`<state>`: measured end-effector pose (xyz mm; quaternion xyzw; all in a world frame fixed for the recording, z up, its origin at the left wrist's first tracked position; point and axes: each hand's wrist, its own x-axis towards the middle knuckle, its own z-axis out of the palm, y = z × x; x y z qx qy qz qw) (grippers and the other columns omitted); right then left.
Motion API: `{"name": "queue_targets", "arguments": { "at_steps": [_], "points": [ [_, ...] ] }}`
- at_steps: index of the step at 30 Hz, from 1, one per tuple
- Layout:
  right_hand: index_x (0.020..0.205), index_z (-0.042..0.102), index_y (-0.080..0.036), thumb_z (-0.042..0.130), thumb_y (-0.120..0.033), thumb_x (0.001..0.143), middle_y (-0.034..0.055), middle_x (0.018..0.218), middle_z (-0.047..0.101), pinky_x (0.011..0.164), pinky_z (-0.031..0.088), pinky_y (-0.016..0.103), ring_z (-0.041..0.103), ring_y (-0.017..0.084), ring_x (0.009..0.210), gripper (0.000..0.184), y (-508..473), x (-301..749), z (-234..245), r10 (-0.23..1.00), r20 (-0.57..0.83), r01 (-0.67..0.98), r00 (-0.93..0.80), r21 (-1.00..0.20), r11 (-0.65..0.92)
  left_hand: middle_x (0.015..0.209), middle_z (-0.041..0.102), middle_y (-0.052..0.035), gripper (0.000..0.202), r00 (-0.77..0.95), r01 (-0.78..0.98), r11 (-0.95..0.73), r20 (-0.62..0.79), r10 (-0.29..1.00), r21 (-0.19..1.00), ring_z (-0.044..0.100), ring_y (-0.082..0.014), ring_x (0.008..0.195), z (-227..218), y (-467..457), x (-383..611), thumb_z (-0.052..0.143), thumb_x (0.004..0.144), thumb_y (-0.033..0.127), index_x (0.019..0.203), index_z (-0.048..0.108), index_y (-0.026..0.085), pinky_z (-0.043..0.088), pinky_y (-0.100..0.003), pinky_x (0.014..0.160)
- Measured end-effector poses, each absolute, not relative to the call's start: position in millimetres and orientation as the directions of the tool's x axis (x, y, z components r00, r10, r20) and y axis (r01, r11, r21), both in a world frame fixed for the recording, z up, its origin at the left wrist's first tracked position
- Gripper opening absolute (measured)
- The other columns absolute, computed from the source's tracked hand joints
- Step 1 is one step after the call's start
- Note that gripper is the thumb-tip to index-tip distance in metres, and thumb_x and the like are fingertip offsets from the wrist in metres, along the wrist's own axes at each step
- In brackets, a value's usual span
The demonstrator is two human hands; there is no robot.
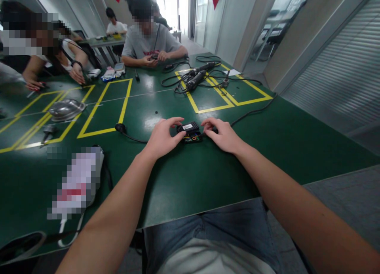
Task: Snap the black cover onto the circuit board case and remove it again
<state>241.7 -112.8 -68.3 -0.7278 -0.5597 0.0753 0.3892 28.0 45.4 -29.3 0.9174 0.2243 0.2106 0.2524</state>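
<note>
On the green table in front of me lies a small black power adapter, its case apart. The labelled case cover (pixel 190 126) sits above the lower half, where a circuit board (pixel 192 139) with small parts shows. My left hand (pixel 164 136) curves round the cover's left end, thumb on the near edge and fingers at the far side. At the other end, my right hand (pixel 220 134) has bent fingers spread a little apart, just off the case. A black cable (pixel 252 113) runs under that hand; whether the fingers touch it is hard to see.
A cable with a round black plug (pixel 120 127) extends left. Corded black tools (pixel 197 76) lie across yellow tape outlines. A metal bowl-like part (pixel 67 109) and a pouch (pixel 78 179) are at left. People sit across the table, one holding a small dark object (pixel 153 57).
</note>
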Motion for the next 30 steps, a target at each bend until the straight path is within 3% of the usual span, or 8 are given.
{"name": "queue_targets", "arguments": {
  "at_steps": [4, 8, 21, 26, 30],
  "points": [
    [0.113, 0.083, -0.031, 0.058, -0.038, 0.107, 0.0054, 0.102, 0.085, 0.1, 0.051, 0.053, 0.072, 0.033, 0.101, 0.027, -110.5, 240.5, -66.1, 0.875, 0.3, 0.784, 0.379, -0.606, -0.131, 0.127, 0.085, -0.009, 0.038, 0.896, 0.227, -0.828, 0.224, 0.384, 0.512, 0.074, -0.0319, 0.119, -26.0, 40.3, 26.9, 0.077, 0.094, 0.028, 0.131, 0.082, 0.024, 0.058, -0.052, 0.111],
    [0.115, 0.086, -0.032, 0.063, -0.045, 0.106, 0.0071, 0.109, 0.085, 0.1, 0.049, 0.054, 0.069, 0.033, 0.102, 0.027, -109.4, 237.4, -66.7, 0.882, 0.314, 0.815, 0.352, -0.565, -0.124, 0.13, 0.084, -0.009, 0.034, 0.926, 0.18, -0.863, 0.214, 0.31, 0.471, 0.075, -0.0317, 0.12, -24.8, 42.2, 26.7, 0.077, 0.094, 0.027, 0.127, 0.084, 0.024, 0.056, -0.053, 0.115],
    [0.11, 0.084, -0.032, 0.068, -0.041, 0.103, 0.0072, 0.105, 0.08, 0.098, 0.045, 0.05, 0.065, 0.032, 0.105, 0.02, -104.1, 229.0, -65.4, 0.871, 0.253, 0.802, 0.421, -0.552, -0.227, 0.119, 0.082, -0.0109, 0.037, 0.934, 0.237, -0.9, 0.17, 0.315, 0.364, 0.072, -0.0344, 0.118, -20.3, 36.2, 29.6, 0.083, 0.095, 0.025, 0.133, 0.082, 0.021, 0.057, -0.051, 0.109],
    [0.109, 0.083, -0.029, 0.066, -0.039, 0.101, 0.0072, 0.103, 0.079, 0.098, 0.044, 0.048, 0.066, 0.031, 0.103, 0.022, -106.1, 226.0, -63.3, 0.862, 0.246, 0.796, 0.443, -0.549, -0.253, 0.118, 0.081, -0.0084, 0.033, 0.919, 0.236, -0.847, 0.172, 0.354, 0.477, 0.074, -0.0308, 0.112, -28.5, 37.9, 31.5, 0.083, 0.092, 0.022, 0.125, 0.082, 0.023, 0.058, -0.049, 0.107],
    [0.11, 0.082, -0.028, 0.06, -0.034, 0.103, 0.0082, 0.106, 0.08, 0.096, 0.045, 0.047, 0.066, 0.032, 0.103, 0.025, -106.8, 229.4, -65.5, 0.86, 0.258, 0.801, 0.439, -0.546, -0.245, 0.115, 0.081, -0.0069, 0.03, 0.888, 0.208, -0.65, 0.137, 0.439, 0.731, 0.075, -0.0258, 0.106, -38.4, 44.5, 35.7, 0.082, 0.092, 0.024, 0.122, 0.075, 0.023, 0.059, -0.043, 0.101]
  ]
}}
